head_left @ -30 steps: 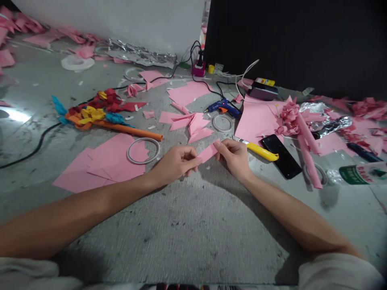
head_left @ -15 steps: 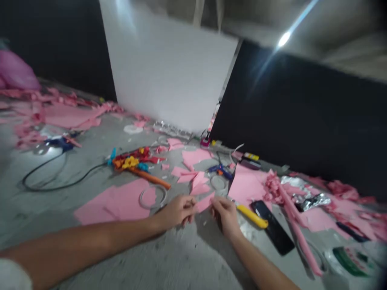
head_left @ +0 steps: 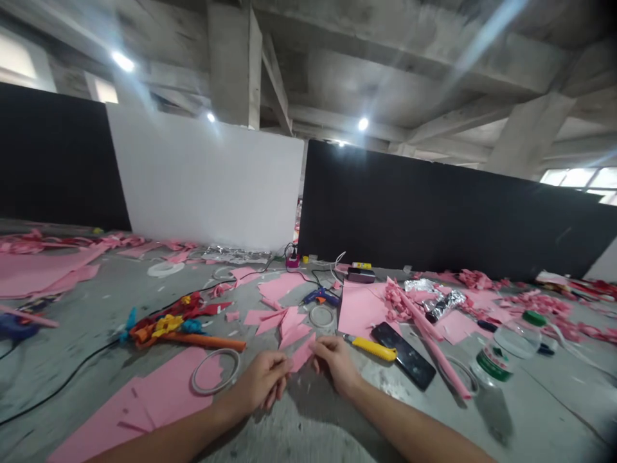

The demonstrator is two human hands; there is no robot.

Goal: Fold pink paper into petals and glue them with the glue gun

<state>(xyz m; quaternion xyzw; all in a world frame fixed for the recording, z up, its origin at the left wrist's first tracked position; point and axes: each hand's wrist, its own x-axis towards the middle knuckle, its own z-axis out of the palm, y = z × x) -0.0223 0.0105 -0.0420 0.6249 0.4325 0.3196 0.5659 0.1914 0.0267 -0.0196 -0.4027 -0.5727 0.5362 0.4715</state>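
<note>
Item: one small piece of pink paper (head_left: 303, 354), held between my two hands, clear of the sheets at ten and twelve o'clock.
Left grip (head_left: 263, 381): pinched shut, thumb against fingers, on the near, left-hand end.
Right grip (head_left: 337, 366): thumb and fingertips closed on the far, right-hand end.
Handling, as I judge it: almost weightless, dry, limp enough to crease, easily torn; best taken by light pinches at opposite ends.
Adjacent: tape ring (head_left: 321, 326) and blue glue gun (head_left: 321, 296), towards one o'clock; yellow cutter (head_left: 373, 348), three o'clock, touching a black phone (head_left: 406, 357); orange tube (head_left: 216, 341), nine to ten o'clock.
Container: one clear bottle (head_left: 520, 337), well off at three o'clock, green cap (head_left: 534, 318) on, green label; whether it contains liquid, I cannot tell.
</note>
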